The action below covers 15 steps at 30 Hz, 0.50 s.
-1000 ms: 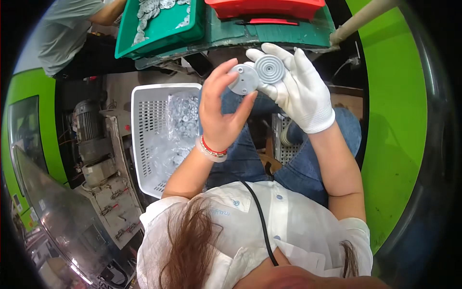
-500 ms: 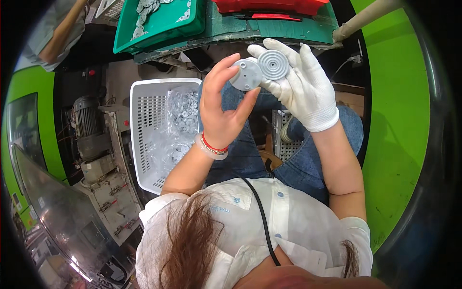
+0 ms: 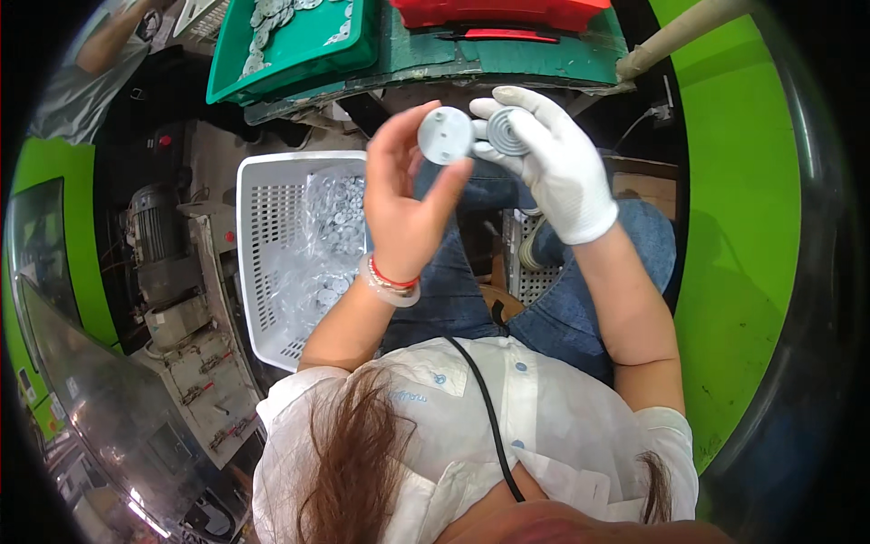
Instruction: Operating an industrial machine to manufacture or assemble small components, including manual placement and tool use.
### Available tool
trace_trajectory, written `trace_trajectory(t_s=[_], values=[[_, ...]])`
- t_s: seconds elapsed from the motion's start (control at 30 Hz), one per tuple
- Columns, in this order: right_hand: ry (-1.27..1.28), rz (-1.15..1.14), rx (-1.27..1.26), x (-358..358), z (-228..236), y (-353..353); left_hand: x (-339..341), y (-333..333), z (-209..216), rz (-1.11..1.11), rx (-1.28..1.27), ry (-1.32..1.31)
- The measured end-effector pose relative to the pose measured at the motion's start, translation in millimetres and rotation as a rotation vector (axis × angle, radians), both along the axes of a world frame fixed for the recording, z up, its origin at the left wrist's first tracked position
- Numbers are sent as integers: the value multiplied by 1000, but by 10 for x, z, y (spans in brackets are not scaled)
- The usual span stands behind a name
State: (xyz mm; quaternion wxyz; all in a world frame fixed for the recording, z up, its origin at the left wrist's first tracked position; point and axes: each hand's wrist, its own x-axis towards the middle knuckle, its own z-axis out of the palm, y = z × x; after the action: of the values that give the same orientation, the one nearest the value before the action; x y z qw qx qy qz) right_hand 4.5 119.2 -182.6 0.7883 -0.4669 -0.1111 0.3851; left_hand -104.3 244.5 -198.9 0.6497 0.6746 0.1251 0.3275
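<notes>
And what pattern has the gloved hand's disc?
Rings within rings on that grey disc, head view.

Shows up in bare L hand (image 3: 404, 197) as pale-grey plain disc (image 3: 445, 135), round, flat face turned up approx. square to view, w/ tiny dark dot nr ctr & small round marks nr top & bottom edges, gripped by rim betw. thumb & fingers. Sits in gloved R hand (image 3: 560, 172) as mid-grey ringed disc (image 3: 505, 132), w/ concentric circular ridges facing up, R side partly hidden by glove. Lie side by side, just apart, approx. level w/ e/o.
</notes>
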Motion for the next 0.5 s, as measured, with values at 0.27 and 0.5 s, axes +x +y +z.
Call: trace_trajectory(t_s=[0.27,0.5], values=[[-1649,-139,-427,-224,-122,213,181,114,-259,-394,-1475,-95],[-1511,-516,-583,785,15,436,-67,323,-256,-190,-918,18]])
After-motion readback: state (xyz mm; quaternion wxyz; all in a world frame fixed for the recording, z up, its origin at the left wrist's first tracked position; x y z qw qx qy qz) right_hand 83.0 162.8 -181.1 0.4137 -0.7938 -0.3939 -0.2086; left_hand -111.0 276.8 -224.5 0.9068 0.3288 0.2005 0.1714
